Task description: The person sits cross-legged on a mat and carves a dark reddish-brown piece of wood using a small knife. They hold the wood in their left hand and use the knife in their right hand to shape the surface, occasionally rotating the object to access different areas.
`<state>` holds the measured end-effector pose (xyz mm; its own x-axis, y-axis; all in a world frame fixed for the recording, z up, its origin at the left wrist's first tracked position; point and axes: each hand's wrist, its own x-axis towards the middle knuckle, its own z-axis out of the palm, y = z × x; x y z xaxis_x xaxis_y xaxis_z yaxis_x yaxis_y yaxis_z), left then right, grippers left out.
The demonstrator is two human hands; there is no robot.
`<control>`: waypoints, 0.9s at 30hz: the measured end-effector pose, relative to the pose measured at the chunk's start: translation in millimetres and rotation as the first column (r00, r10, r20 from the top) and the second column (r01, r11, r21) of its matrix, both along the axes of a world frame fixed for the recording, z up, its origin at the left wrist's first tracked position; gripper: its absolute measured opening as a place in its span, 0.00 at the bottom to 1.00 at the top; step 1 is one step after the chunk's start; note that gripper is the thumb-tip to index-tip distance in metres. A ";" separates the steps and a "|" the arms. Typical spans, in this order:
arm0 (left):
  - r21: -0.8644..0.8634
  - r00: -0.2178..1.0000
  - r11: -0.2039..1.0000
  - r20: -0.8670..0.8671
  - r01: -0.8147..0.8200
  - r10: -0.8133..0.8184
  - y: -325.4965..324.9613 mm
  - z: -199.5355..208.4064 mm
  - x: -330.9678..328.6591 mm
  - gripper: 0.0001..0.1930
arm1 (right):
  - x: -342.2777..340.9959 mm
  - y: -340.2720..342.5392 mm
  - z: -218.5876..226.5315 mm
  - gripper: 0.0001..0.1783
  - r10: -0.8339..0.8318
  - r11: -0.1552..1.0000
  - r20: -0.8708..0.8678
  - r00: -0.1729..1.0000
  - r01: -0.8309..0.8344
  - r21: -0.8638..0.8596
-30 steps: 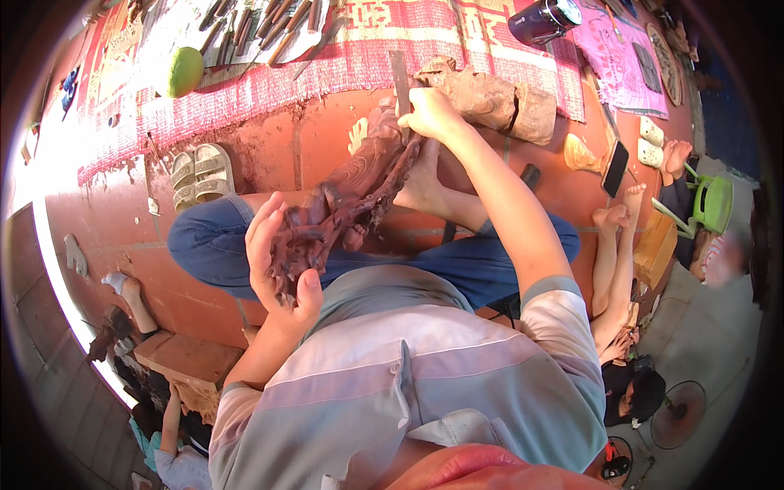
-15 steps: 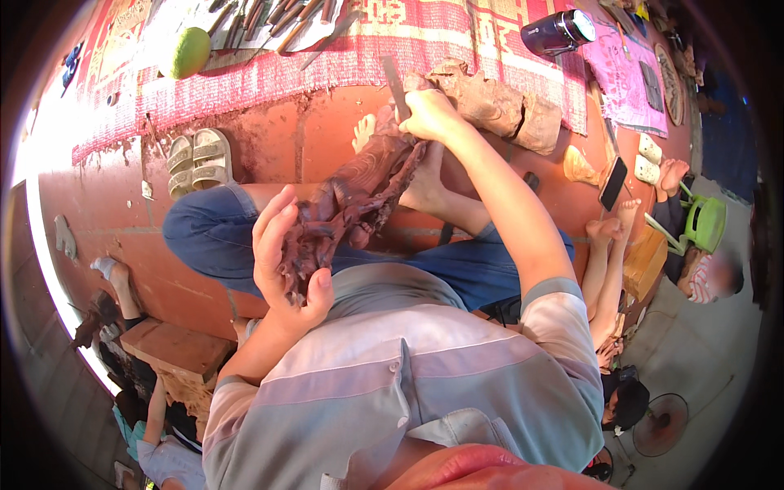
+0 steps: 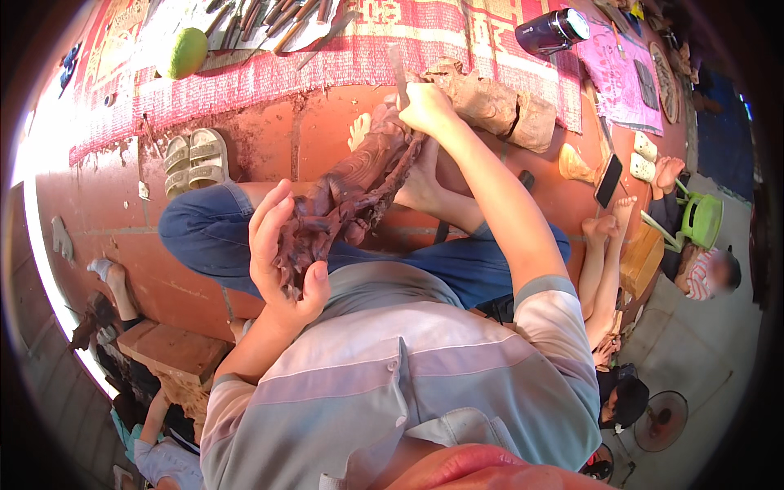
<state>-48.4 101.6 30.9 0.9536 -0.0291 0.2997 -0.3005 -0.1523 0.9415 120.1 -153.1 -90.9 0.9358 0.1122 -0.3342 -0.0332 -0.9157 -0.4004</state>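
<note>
A dark reddish-brown wood carving (image 3: 347, 184) lies slantwise across my lap, its surface cut with ridges, curls and knobs. My left hand (image 3: 282, 261) cradles its near, knobbly end between the thumb and the raised fingers. At the far end, my right hand (image 3: 425, 108) is closed round a flat, narrow metal tool (image 3: 398, 73), whose grey end sticks up past the knuckles. Where the tool meets the wood is hidden by that hand. My bare foot (image 3: 359, 131) shows beside the carving's far end.
Beyond my right hand lies a pale carved log (image 3: 482, 102). Hand tools (image 3: 278, 20), a green round fruit (image 3: 188, 53) and a dark bottle (image 3: 551, 33) rest on the red mat (image 3: 327, 73). Sandals (image 3: 196, 159) are at left, a phone (image 3: 610, 181) at right. Other people sit on both sides.
My right hand has slid slightly farther from me with the metal tool, which now stands a little more upright. My left hand keeps its place on the carving. The view shifts slightly.
</note>
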 end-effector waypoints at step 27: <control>-0.062 1.000 0.998 -0.018 0.008 -0.009 -3.2 1.2 -1.0 0.31 | -9.2 -5.6 -4.2 0.06 0.080 0.978 0.057 0.995 -0.090 0.187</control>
<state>-49.5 98.4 32.1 0.9587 -0.0195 0.2838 -0.2844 -0.0912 0.9544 110.8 -158.8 -95.1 0.9348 0.2489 -0.2532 0.0656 -0.8219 -0.5658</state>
